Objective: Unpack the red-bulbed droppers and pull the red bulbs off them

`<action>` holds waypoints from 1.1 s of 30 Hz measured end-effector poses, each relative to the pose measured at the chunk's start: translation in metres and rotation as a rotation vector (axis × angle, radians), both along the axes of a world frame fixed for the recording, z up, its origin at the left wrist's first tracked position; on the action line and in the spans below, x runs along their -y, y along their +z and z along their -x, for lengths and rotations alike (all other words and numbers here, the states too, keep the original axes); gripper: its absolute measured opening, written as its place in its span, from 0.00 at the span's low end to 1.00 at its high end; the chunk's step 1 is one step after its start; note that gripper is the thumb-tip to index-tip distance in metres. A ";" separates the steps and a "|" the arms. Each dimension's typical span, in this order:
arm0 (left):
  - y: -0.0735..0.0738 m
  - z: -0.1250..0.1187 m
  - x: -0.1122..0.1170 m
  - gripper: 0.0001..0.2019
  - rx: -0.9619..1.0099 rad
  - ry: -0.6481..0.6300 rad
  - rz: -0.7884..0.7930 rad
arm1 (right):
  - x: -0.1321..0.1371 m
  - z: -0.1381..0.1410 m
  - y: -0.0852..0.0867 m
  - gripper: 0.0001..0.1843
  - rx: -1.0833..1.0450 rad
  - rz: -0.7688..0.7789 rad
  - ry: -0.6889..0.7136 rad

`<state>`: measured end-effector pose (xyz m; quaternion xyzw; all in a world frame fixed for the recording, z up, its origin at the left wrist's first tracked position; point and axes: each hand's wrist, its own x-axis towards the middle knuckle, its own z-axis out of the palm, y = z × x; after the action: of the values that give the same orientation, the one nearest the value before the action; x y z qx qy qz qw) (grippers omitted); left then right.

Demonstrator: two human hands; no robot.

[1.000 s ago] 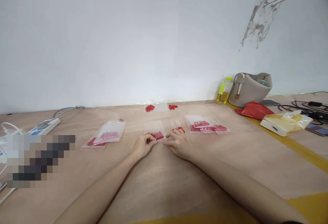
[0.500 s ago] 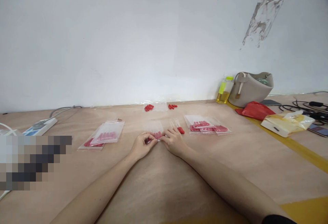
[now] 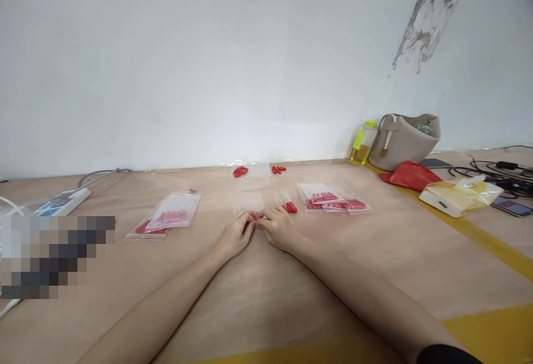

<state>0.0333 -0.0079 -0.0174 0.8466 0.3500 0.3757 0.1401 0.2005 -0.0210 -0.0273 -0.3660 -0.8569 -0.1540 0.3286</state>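
My left hand (image 3: pixel 239 232) and my right hand (image 3: pixel 278 226) meet at the near edge of a small clear zip bag (image 3: pixel 249 203) lying flat on the table. Both hands are closed, thumbs and fingertips pinching that edge. The fingers mostly cover the red pieces in the bag. Just beyond my right knuckles lie clear thin strips with red ends (image 3: pixel 292 207). Farther back, two small heaps of red finger-shaped pieces, one left (image 3: pixel 240 171) and one right (image 3: pixel 278 170), flank clear plastic (image 3: pixel 259 170).
Filled zip bags are stacked at the left (image 3: pixel 172 217) and right (image 3: pixel 333 200). Toward the back right stand a bottle of yellow liquid (image 3: pixel 361 144) and a grey bag (image 3: pixel 406 141), near a red pouch (image 3: pixel 410 178), a tissue pack (image 3: pixel 458 194), a phone and cables. A power strip (image 3: pixel 66 202) lies left.
My left fingers have drawn closer to my right fingers along the bag's edge, and they now cover more of the red pieces. The whole view has shifted slightly.
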 end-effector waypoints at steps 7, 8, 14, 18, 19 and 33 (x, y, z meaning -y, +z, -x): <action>0.004 0.008 -0.005 0.08 0.157 0.205 0.009 | 0.005 -0.001 0.003 0.09 -0.121 0.176 0.159; 0.006 0.011 -0.005 0.08 0.160 0.187 0.007 | 0.006 -0.004 0.005 0.09 -0.153 0.221 0.211; 0.016 0.035 -0.015 0.15 -0.069 -0.083 0.077 | 0.014 -0.018 0.011 0.07 -0.313 0.399 0.252; 0.019 0.043 -0.018 0.20 -0.272 -0.216 0.063 | 0.010 -0.015 0.008 0.05 -0.376 0.339 0.120; 0.019 0.043 -0.017 0.21 -0.295 -0.245 0.052 | 0.009 -0.014 0.007 0.06 -0.372 0.309 0.075; 0.015 0.044 0.004 0.18 -0.288 -0.091 0.024 | 0.016 0.005 0.018 0.11 -0.294 0.627 0.073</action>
<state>-0.0102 -0.0120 -0.0020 0.9050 0.3321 0.2395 0.1156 0.1959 -0.0370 -0.0093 -0.4363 -0.8187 0.1828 0.3254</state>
